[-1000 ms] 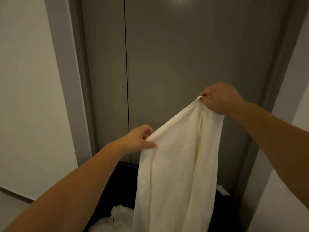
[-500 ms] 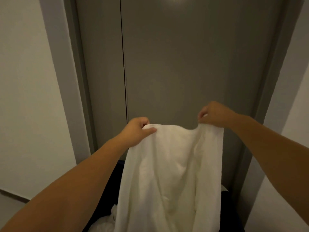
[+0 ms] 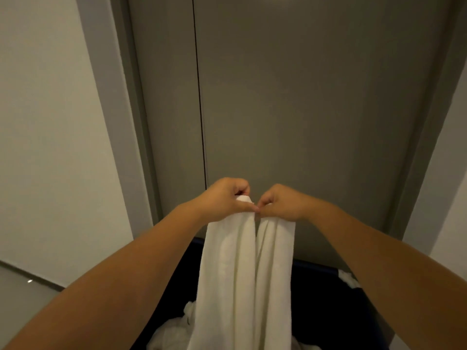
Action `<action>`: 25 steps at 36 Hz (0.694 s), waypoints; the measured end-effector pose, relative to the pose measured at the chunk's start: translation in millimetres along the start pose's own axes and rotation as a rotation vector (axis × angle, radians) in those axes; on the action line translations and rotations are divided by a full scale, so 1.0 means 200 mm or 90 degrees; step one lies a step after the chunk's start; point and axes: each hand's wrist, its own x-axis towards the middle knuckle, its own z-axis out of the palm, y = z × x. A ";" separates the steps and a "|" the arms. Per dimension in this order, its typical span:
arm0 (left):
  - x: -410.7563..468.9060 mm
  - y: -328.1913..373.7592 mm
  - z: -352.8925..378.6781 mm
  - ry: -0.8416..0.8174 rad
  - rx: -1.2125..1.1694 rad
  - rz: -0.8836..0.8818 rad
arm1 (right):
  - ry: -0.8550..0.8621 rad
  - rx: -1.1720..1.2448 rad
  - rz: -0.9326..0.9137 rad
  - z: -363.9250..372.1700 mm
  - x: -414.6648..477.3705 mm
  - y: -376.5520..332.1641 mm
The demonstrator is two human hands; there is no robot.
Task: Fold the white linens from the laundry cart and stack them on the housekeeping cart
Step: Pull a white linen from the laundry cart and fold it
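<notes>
The left hand (image 3: 223,199) and the right hand (image 3: 281,203) are raised side by side in front of the person, thumb tips touching or nearly so. Each hand has its fingers curled and pinches one upper corner of the long white fabric linen (image 3: 240,274) between thumb and forefinger.

The linen hangs straight down from both grips as two adjacent vertical panels, with a narrow crease between them. Its lower end runs out of the bottom of the view (the hem cannot be seen).

The linen hangs over the dark blue fabric-sided laundry cart (image 3: 328,299), which stands directly below the hands. Inside the cart, crumpled white linens (image 3: 171,332) lie at the lower left, and a small white bunch (image 3: 348,279) sits at the right rim.

Behind the cart stands a flat grey double door (image 3: 303,97) with a dark vertical seam, set in a grey frame. A plain off-white wall (image 3: 50,122) adjoins it on the left.
</notes>
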 end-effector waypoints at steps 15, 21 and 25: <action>-0.08 0.01 -0.14 -0.100 0.055 -0.003 | -0.160 -0.051 -0.024 0.11 0.09 -0.13; -0.11 -0.03 -0.20 -0.078 0.127 -0.024 | -0.062 -0.069 -0.015 0.11 0.11 -0.11; -0.11 -0.15 -0.21 -0.030 0.220 -0.093 | 0.033 -0.173 -0.015 0.00 0.09 -0.10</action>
